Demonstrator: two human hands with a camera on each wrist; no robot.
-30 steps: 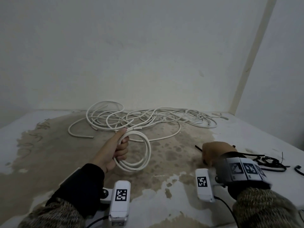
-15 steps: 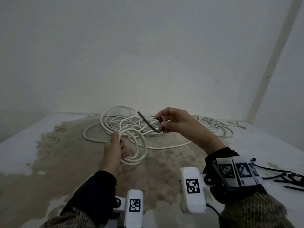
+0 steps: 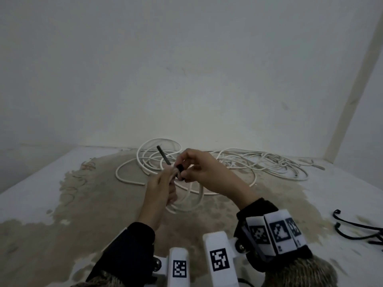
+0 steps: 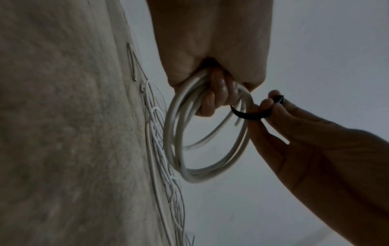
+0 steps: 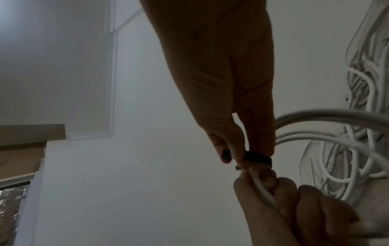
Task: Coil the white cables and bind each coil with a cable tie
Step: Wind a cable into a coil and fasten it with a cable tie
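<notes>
My left hand (image 3: 160, 189) grips a small coil of white cable (image 3: 192, 200) above the stained floor; the left wrist view shows its fingers (image 4: 214, 99) curled round the coil (image 4: 202, 149). My right hand (image 3: 204, 169) pinches a black cable tie (image 3: 164, 157) right at the top of the coil, beside the left thumb. The tie's free end sticks up to the left. Seen from the left wrist, the tie (image 4: 250, 114) curves under the coil's strands. In the right wrist view the tie (image 5: 255, 158) sits between the right hand's fingertips, just above the left hand (image 5: 294, 208).
A loose tangle of white cables (image 3: 238, 162) lies on the floor against the back wall. Several black cable ties (image 3: 356, 230) lie on the floor at the right. The wall corner (image 3: 352, 90) stands at the right.
My right hand lifted a black tie from the floor at the right and brought it to the coil. The left hand kept its grip and raised the coil slightly.
</notes>
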